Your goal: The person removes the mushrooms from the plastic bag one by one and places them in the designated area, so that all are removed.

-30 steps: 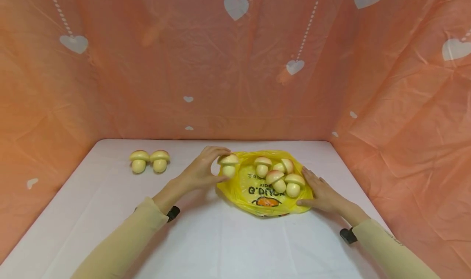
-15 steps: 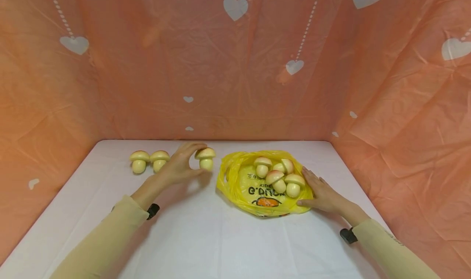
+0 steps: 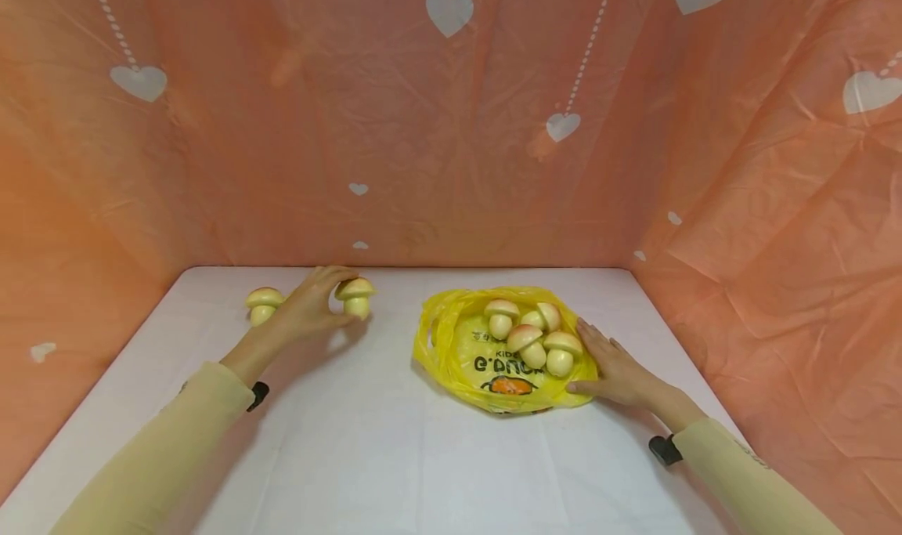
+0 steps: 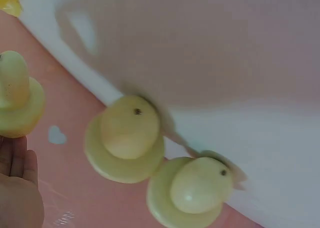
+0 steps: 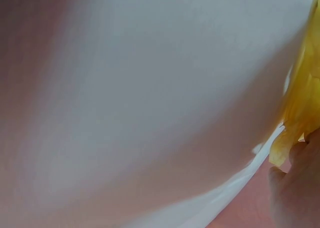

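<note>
My left hand [image 3: 308, 304] pinches a toy mushroom [image 3: 355, 300] with a pale cap and stem, upright, at the back left of the table. In the left wrist view this mushroom [image 4: 14, 95] shows at the left edge. Two more mushrooms stand side by side there; one mushroom [image 3: 263, 306] shows beside my wrist in the head view, while the hand hides the other. My right hand [image 3: 613, 372] rests against the right edge of a yellow plastic bag [image 3: 438, 353], fingers extended along its side. Several mushrooms [image 3: 524, 345] lie together on the bag's right half.
A white cloth covers the table [image 3: 395, 472]. An orange curtain [image 3: 395, 143] with white hearts rises along the back and both sides. A heart-printed part of it shows past the table edge in the left wrist view.
My left hand has carried its mushroom leftward from the bag's left edge, toward the two standing mushrooms, and now covers one of them. The right hand and bag stay put.
</note>
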Demonstrator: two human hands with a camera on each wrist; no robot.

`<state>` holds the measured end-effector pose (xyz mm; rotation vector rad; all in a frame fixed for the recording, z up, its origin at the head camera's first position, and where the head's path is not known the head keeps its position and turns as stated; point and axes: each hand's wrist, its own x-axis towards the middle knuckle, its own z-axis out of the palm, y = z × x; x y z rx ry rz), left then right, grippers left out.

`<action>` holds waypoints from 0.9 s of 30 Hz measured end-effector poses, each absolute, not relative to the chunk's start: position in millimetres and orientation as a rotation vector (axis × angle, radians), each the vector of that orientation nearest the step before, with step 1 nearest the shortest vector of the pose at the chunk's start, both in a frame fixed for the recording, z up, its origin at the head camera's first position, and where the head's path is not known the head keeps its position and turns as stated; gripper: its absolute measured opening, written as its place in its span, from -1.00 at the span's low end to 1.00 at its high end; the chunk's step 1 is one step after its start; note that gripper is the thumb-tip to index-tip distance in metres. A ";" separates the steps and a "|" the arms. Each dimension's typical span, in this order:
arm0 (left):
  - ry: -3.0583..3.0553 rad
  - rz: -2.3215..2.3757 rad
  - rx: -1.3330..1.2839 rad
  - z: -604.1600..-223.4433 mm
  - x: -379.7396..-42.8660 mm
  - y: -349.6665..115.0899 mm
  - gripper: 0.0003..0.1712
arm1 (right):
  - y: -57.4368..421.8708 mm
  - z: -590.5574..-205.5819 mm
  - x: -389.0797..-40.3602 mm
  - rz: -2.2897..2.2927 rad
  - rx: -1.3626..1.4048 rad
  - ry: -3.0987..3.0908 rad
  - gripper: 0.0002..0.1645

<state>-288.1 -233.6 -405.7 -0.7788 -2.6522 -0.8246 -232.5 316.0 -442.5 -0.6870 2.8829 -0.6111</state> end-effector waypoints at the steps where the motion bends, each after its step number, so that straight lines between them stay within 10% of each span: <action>1: -2.655 -0.826 -0.780 -406.9 -289.3 -235.2 -0.21 | 315.7 -442.2 -232.3 -0.613 -0.688 2.881 0.36; 27: -2.788 -0.653 -0.832 -419.6 -303.9 -252.6 -0.23 | 316.8 -444.8 -234.9 -0.604 -0.671 2.868 0.37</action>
